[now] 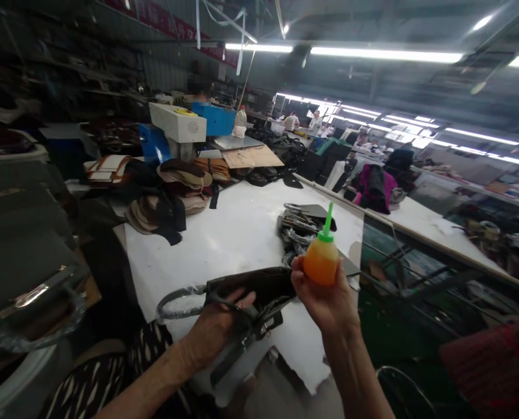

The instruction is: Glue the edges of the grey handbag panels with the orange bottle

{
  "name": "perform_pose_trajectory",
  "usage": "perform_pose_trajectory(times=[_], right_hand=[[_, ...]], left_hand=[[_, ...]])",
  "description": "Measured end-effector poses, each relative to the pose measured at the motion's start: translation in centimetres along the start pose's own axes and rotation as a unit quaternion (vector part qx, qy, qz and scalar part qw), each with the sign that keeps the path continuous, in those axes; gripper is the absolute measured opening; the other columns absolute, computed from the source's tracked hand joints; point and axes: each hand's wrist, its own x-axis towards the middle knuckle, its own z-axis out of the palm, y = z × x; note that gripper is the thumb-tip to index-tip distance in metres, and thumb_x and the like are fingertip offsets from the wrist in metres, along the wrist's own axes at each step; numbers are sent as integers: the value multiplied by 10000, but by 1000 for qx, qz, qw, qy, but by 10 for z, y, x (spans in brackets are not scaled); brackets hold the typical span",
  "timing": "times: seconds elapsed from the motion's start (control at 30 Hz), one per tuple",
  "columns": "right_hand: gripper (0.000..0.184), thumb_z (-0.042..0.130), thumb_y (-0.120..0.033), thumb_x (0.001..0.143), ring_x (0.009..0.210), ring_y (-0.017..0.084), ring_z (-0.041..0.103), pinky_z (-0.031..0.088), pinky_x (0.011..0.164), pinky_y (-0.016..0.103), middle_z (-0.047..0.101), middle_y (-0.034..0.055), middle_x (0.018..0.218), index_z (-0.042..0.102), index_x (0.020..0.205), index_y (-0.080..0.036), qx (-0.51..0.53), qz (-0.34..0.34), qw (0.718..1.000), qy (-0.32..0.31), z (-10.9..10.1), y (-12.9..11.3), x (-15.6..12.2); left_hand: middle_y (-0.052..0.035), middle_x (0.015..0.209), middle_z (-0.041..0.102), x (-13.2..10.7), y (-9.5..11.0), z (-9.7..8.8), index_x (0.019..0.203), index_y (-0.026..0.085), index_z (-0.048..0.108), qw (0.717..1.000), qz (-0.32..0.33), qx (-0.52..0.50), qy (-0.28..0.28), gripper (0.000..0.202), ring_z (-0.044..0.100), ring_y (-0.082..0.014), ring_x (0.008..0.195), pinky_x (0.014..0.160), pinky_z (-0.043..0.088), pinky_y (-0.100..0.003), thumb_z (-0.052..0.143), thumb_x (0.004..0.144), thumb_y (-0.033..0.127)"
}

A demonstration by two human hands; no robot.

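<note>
My right hand point(331, 302) is closed round a squeeze bottle point(321, 262) with orange liquid in it and a green nozzle pointing up. Low over the table, my left hand point(220, 323) grips a dark handbag point(259, 285), its fingers partly inside the opening and partly hidden by a strap. A looped handle point(176, 305) wrapped in clear plastic sticks out from the bag's left side. Just behind the bottle lies a stack of dark bag pieces point(301, 227) with plastic-wrapped handles.
Beneath my hands is a white table point(237, 227). Stacked brown and black cut pieces point(163, 209) lie on its left part, near a white and blue machine point(178, 122). A large dark bag point(24, 233) stands at left. Several people work far back.
</note>
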Motion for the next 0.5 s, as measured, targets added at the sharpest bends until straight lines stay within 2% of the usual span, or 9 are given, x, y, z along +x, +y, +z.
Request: perform_pose_trajectory(times=[0.07,0.13,0.2,0.27,0.33,0.43,0.5], right_hand=[[461,401,-513,952,748,198,599,503,535,247,613,145,906,629,1011,-117,7,17,999,-26,-2,-2,0],[470,391,-514,955,669,160,561,461,498,219,602,154,904,627,1025,-113,5,27,999,-44,-3,-3,1],[468,392,-512,956,652,151,545,446,496,213,599,158,905,629,1017,-114,-1,27,998,-49,-3,-3,1],[461,401,-512,953,672,157,552,455,517,221,602,154,908,634,993,-117,-7,25,999,-43,-2,-2,1],[463,411,-516,949,696,163,562,469,540,230,608,147,911,638,968,-114,-10,26,999,-36,-2,-2,0],[484,397,-522,953,702,163,566,478,555,234,612,139,901,642,937,-105,-10,28,999,-33,-2,-3,-1],[497,392,-524,954,700,162,568,478,555,232,614,138,890,644,933,-96,-13,22,999,-32,-3,-4,-3]], left_hand=[[-134,1370,502,6,0,-2,1309,198,531,990,104,96,27,447,542,-246,1193,973,496,-376,386,906,69],[-158,1409,447,16,4,-4,1299,176,522,970,168,163,69,416,458,-276,1271,1000,473,-418,382,921,75],[-169,1426,420,29,9,-5,1316,141,488,956,205,195,83,397,340,-304,1347,1041,433,-462,388,934,102],[-160,1431,419,45,14,-1,1354,110,438,953,210,212,56,413,280,-304,1375,1069,413,-456,399,943,133],[-164,1404,453,60,17,8,1359,86,425,948,204,241,47,417,321,-307,1354,1069,418,-453,402,945,137],[-176,1257,581,72,18,23,1284,60,489,928,209,287,111,362,497,-295,1222,1030,454,-457,387,937,74],[-168,1166,633,72,18,27,1235,38,520,917,229,295,137,327,558,-273,1146,1025,458,-436,388,936,56]])
